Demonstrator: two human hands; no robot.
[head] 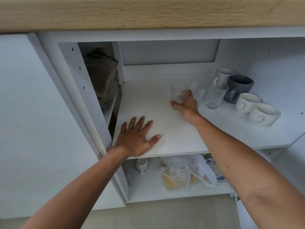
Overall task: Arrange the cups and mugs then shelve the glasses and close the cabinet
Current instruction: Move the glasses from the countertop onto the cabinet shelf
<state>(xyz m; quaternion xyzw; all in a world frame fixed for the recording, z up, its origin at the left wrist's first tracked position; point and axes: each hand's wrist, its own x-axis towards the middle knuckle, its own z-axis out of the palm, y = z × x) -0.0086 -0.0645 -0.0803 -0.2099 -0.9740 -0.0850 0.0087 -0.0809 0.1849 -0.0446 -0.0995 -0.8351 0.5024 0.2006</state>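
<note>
Head view: ribbed clear glass (pixel 179 95) in right hand (pixel 186 104)

Countertop edge (pixel 148 12), top of frame: light wood grain, matt. Shelf (pixel 165 123), centre: smooth white laminate, low sheen. Glasses (pixel 216 95), centre right: clear, ribbed, glossy. Grey mug (pixel 240 86) and white cups (pixel 247 102), right: glazed ceramic. Bag (pixel 186 169), lower centre: thin translucent plastic, crinkled.
</note>
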